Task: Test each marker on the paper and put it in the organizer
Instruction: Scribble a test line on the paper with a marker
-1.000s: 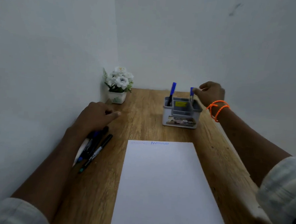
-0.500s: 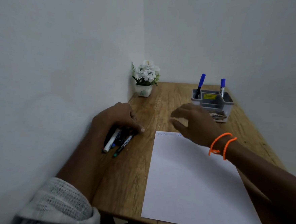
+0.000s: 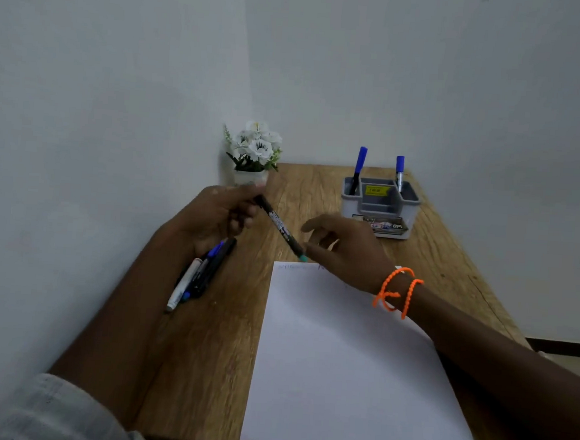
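White walls meet in a corner behind the wooden surface (image 3: 225, 346); from my remote seat I see the paper (image 3: 342, 378) lying flat in front, with faint scribbles along its far edge. At the back right stands the grey organizer (image 3: 380, 205); two blue-capped markers (image 3: 359, 168) stand in its outer compartments, one at the left, one at the right, both roughly upright. Near the corner sits a small pot of white flowers (image 3: 254, 148).

My left hand (image 3: 213, 221) is raised above the surface, its grip pinching the far end of a black marker (image 3: 281, 227); the marker slants down to the right, its greenish tip just beside the paper's far left corner. My right hand (image 3: 344, 251) hovers over the paper's far edge with loosely spread fingers; its thumb and forefinger sit right at the marker's low tip, though I cannot tell whether they touch it; I read that grip as released. Orange bands (image 3: 397, 291) circle the right wrist.

Under the left hand, on the surface beside the wall, lies a pile of pens (image 3: 199, 275); one white, one with blue parts, others dark, all lying close and roughly parallel.
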